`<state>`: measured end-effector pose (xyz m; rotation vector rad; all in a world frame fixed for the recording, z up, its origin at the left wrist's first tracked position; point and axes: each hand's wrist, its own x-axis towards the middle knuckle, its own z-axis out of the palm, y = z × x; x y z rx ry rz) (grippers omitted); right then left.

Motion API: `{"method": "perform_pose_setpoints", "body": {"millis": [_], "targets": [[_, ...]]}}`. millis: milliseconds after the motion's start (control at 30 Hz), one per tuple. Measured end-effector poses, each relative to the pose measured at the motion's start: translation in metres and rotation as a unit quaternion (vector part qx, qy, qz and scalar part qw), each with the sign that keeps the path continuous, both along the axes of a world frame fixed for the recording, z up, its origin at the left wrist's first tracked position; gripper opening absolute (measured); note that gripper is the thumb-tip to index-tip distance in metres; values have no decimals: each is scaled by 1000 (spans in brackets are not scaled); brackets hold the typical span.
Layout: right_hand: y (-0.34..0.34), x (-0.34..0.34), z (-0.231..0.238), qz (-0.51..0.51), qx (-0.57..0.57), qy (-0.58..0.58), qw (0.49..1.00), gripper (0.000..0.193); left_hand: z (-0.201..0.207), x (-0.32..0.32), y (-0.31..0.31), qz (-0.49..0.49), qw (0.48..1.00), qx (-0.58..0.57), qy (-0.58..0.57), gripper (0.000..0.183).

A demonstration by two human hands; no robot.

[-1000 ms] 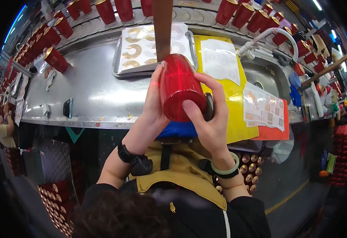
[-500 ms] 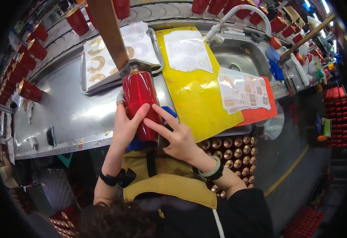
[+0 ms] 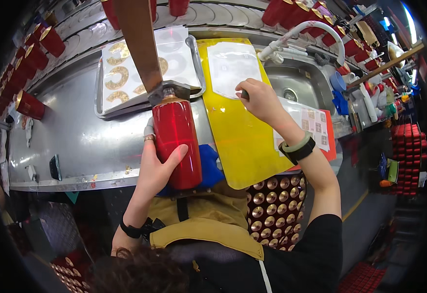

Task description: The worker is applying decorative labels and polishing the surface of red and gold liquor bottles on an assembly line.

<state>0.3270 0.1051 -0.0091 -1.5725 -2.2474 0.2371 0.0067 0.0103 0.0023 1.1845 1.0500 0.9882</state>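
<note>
Red bottle point(image 3: 178, 141) mid-frame, long axis near vertical; left hand point(image 3: 156, 167) nearer, clamped on its lower left. Right hand point(image 3: 263, 101) apart, bottle to its lower left, fingers curled around small dark object point(image 3: 245, 94).

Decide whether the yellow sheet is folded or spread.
Spread: the yellow sheet shows a broad, flat face with no fold visible, and white paper lies on it.

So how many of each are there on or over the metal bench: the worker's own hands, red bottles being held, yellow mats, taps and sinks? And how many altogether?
Own hands, left hand and right hand: 2
Held red bottle: 1
Yellow mat: 1
White tap: 1
Metal sink: 1
Total: 6
</note>
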Motion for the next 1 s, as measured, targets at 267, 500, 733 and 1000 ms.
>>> {"method": "perform_pose_setpoints", "body": {"millis": [267, 500, 733, 1000], "targets": [[21, -5, -30, 69, 39, -103, 992, 16, -2, -5, 3, -10, 1000, -20, 5, 87], [19, -7, -30, 71, 47, -114, 990, 9, -6, -5, 3, -15, 1000, -24, 3, 92], [21, -7, -30, 68, 47, -107, 991, 6, -6, -6, 4, -20, 999, -32, 6, 93], [47, 11, -19, -4, -98, 30, 995, 9, -4, -6, 4, -19, 999, -26, 0, 94]]}}
